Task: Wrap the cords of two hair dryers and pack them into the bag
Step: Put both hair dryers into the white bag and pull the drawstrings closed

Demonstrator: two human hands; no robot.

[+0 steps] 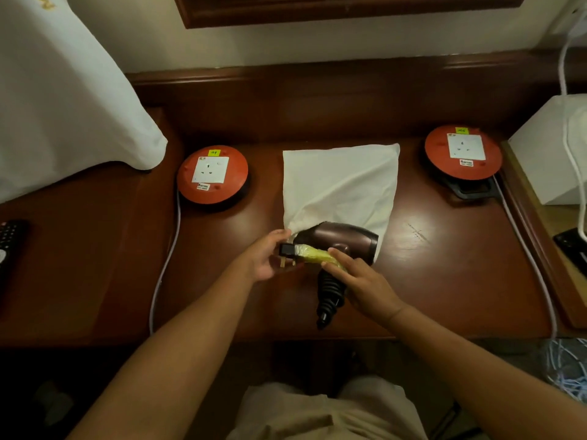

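Apparently one hair dryer lies at the mouth of the white bag, not yet inside. Left hand pinches its plug; right hand grips the handle. A second dryer is not visible.

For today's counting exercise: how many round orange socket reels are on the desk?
2. One orange socket reel lies left of the white bag; the other reel lies to its right, near the white box. None seem hidden.
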